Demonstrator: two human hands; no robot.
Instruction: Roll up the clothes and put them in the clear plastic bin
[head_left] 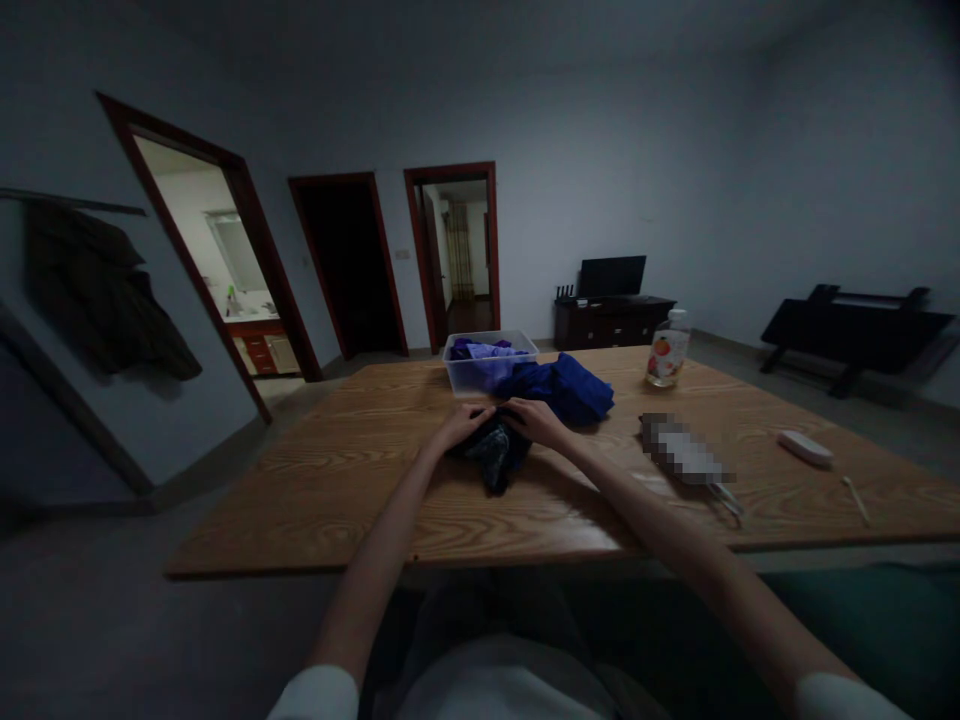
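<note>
Wood-grained table (337,450), bare room beyond. Clear bin (469,378) at the far edge, left of its middle, purple fabric (487,350) inside. Blue cloth (574,388) heaped just right of it, toward the far edge. Dark, grey-patterned cloth (491,455) bunched mid-table, between near and far edges. Left hand (466,424) and right hand (534,418) both on its upper part, close together, fingers bent — fingertips hidden, so cannot tell how tight either grip is. Bottle (667,350) near the far right corner; pixelated item (682,448) right of centre; pale case (805,448) toward the right edge — thin stick (856,501) near the near right corner.
</note>
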